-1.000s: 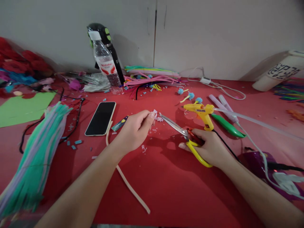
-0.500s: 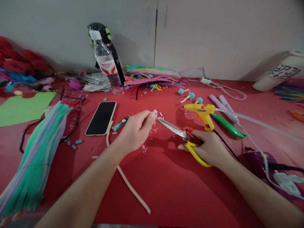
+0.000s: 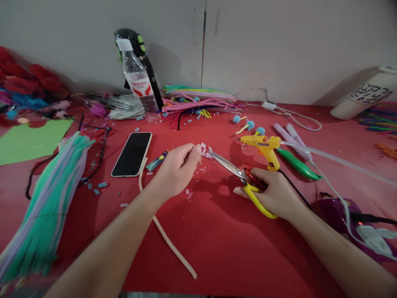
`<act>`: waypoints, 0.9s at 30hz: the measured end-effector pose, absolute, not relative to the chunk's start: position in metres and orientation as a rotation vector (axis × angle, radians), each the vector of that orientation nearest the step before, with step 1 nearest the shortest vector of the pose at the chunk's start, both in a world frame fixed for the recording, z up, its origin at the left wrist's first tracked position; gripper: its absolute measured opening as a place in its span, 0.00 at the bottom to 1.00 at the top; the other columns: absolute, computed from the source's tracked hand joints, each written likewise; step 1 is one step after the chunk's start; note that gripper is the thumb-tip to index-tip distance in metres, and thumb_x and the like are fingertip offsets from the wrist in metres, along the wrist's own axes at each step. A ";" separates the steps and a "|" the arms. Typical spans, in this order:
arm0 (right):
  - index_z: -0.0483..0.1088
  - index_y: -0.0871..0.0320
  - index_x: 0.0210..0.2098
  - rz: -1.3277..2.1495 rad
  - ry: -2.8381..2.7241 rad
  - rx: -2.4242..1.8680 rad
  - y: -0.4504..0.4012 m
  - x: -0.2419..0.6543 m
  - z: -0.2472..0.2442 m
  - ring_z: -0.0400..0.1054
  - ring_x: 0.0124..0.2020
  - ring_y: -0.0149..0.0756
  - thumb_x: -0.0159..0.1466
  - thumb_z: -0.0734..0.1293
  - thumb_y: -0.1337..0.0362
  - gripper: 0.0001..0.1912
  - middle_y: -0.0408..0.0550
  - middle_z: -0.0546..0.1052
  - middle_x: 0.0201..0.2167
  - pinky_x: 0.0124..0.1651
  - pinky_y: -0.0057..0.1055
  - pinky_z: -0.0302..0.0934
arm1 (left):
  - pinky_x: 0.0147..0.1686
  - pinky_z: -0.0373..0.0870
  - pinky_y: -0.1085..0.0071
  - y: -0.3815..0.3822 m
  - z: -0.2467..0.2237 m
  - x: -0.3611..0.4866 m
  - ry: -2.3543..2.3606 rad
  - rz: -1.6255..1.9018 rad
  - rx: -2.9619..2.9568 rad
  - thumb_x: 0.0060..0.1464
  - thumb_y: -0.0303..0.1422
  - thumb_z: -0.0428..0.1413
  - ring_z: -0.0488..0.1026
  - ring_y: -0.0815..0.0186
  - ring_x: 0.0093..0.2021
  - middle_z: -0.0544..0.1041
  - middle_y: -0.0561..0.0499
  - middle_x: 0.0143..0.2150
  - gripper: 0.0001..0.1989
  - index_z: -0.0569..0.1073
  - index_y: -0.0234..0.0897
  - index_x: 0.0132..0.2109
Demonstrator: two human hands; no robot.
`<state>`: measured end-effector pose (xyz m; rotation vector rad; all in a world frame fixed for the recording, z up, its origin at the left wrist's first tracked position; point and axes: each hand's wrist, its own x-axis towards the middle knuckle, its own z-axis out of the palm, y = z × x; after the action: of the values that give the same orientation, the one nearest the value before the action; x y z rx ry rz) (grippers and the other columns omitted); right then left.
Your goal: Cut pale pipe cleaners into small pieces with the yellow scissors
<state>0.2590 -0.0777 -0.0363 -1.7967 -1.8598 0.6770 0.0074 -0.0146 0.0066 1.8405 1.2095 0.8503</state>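
Note:
My left hand (image 3: 180, 167) is closed in a pinch, thumb against the fingers. Whatever it holds is hidden by the fingertips. Small pale lilac cut pieces (image 3: 207, 155) lie on the red tabletop just beyond them. In my right hand (image 3: 276, 192) is a pair of scissors (image 3: 229, 165) with red and yellow handles. Their blades look nearly closed, pointing at the pieces, with the tips a little right of my left fingertips. Beneath my left forearm runs a cream pipe cleaner (image 3: 175, 248).
A yellow glue gun (image 3: 260, 142) lies above my right hand, near a green tool (image 3: 299, 164). To the left are a phone (image 3: 132, 155) and a bundle of green and lilac pipe cleaners (image 3: 46, 207). Bottles (image 3: 139, 82) and pink pipe cleaners (image 3: 198, 105) are at the back.
The scissors' tips have drawn slightly right, away from my left fingertips. More lilac pieces show beside the fingers. My left hand has barely moved.

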 end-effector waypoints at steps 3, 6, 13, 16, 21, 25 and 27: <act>0.57 0.56 0.23 0.673 -1.877 -1.780 -0.077 0.259 -0.037 0.44 0.23 0.26 0.50 0.75 0.48 0.26 0.36 0.53 0.19 0.22 0.24 0.44 | 0.23 0.50 0.71 -0.015 0.005 0.008 1.249 0.863 1.818 0.67 0.41 0.44 0.53 0.73 0.22 0.55 0.57 0.22 0.21 0.56 0.37 0.26; 0.57 0.56 0.23 0.673 -1.877 -1.783 -0.078 0.259 -0.038 0.44 0.23 0.26 0.50 0.74 0.48 0.25 0.36 0.53 0.19 0.22 0.24 0.44 | 0.23 0.49 0.70 -0.015 0.005 0.008 1.285 0.868 1.828 0.66 0.40 0.45 0.53 0.73 0.22 0.56 0.57 0.21 0.21 0.56 0.37 0.25; 0.58 0.56 0.24 0.695 -1.876 -1.804 -0.079 0.262 -0.040 0.44 0.24 0.27 0.49 0.75 0.49 0.25 0.35 0.53 0.20 0.23 0.25 0.44 | 0.25 0.56 0.73 -0.016 0.006 0.010 1.192 0.897 1.839 0.66 0.41 0.45 0.58 0.73 0.23 0.62 0.56 0.22 0.20 0.62 0.36 0.27; 0.57 0.56 0.24 0.697 -1.869 -1.814 -0.078 0.262 -0.040 0.44 0.24 0.27 0.49 0.75 0.49 0.25 0.35 0.52 0.20 0.23 0.25 0.43 | 0.25 0.57 0.73 -0.016 0.007 0.010 1.176 0.898 1.856 0.67 0.41 0.45 0.59 0.73 0.24 0.62 0.56 0.23 0.20 0.63 0.36 0.27; 0.57 0.57 0.23 0.707 -1.872 -1.802 -0.077 0.261 -0.040 0.44 0.24 0.27 0.49 0.75 0.48 0.25 0.36 0.52 0.20 0.23 0.25 0.43 | 0.25 0.57 0.74 -0.016 0.007 0.009 1.175 0.884 1.878 0.67 0.41 0.45 0.59 0.73 0.24 0.63 0.56 0.23 0.20 0.63 0.36 0.28; 0.58 0.57 0.23 0.711 -1.875 -1.807 -0.077 0.261 -0.041 0.44 0.24 0.27 0.50 0.74 0.47 0.25 0.36 0.52 0.20 0.23 0.26 0.43 | 0.25 0.56 0.73 -0.016 0.007 0.009 1.178 0.865 1.871 0.67 0.42 0.45 0.59 0.73 0.24 0.63 0.56 0.23 0.20 0.63 0.36 0.28; 0.59 0.57 0.23 0.712 -1.872 -1.808 -0.077 0.261 -0.041 0.45 0.24 0.27 0.50 0.74 0.47 0.25 0.36 0.53 0.21 0.23 0.26 0.43 | 0.25 0.57 0.73 -0.016 0.007 0.010 1.175 0.864 1.874 0.67 0.42 0.45 0.60 0.73 0.24 0.63 0.56 0.23 0.20 0.63 0.36 0.28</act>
<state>0.2606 -0.0767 -0.0408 -1.8083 -1.8718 0.7118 0.0096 -0.0161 0.0066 1.8743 1.1746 0.8637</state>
